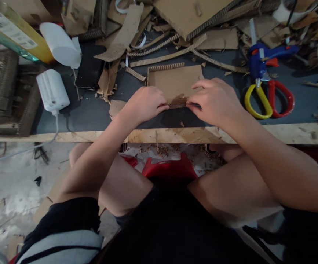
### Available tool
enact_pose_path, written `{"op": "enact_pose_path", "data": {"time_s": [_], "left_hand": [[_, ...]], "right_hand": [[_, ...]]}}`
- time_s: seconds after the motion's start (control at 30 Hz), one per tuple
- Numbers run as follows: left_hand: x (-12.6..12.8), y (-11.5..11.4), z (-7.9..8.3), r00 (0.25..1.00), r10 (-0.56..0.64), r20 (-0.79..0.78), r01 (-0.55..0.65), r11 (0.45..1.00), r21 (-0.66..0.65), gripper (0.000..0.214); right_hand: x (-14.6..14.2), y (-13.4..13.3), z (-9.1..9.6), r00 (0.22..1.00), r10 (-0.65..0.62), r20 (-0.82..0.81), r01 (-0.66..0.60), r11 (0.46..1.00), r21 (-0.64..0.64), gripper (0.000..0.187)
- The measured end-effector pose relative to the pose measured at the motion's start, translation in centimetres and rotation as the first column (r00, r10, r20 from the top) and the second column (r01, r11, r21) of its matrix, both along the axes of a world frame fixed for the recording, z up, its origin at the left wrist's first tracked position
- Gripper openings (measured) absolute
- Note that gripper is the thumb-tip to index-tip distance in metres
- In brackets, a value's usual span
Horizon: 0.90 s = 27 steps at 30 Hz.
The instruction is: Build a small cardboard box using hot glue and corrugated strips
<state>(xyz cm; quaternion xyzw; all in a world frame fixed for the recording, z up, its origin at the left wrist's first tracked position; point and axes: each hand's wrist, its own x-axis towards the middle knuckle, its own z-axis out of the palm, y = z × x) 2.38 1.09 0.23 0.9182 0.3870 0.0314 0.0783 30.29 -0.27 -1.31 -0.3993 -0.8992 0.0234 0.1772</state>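
Note:
In front of me on the dark table lies a rectangular cardboard piece [175, 80], with corrugated strips standing along its far and left edges. Along its near edge runs a narrow cardboard strip [177, 105]. My left hand [149, 102] pinches the left end of this strip between thumb and fingers. At the strip's other end, my right hand [214, 99] is closed in a pinch, its index finger reaching over the cardboard. Loose corrugated strips [164, 55] lie just beyond the piece.
Right of my hands lie scissors [258, 102] with yellow and red handles and a blue glue gun [260, 60]. At left are a white adapter [53, 90] with a cord, a black phone-like slab [90, 68], a bottle [24, 33] and stacked cardboard [2, 88]. Scraps cover the back.

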Motion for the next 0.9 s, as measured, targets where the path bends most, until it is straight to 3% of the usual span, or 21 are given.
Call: {"op": "enact_pose_path", "data": {"time_s": [0.23,0.53,0.9], "left_hand": [[0.0,0.2,-0.8,0.996,0.023,0.086,-0.024,1.0,0.007,0.039],[0.5,0.0,-0.2,0.989,0.127,0.071,-0.122,0.99,-0.074,0.037],[-0.4,0.3,-0.5,0.996,0.02,0.084,-0.018,1.0,-0.026,0.035]], "right_hand": [[-0.3,-0.2,0.1,1.0,-0.013,-0.01,0.012,0.999,-0.039,0.03],[-0.8,0.1,-0.5,0.998,0.039,-0.047,-0.041,0.999,-0.035,0.038],[-1.1,-0.1,0.9,0.996,0.074,0.047,-0.069,0.992,-0.103,0.044]]}}
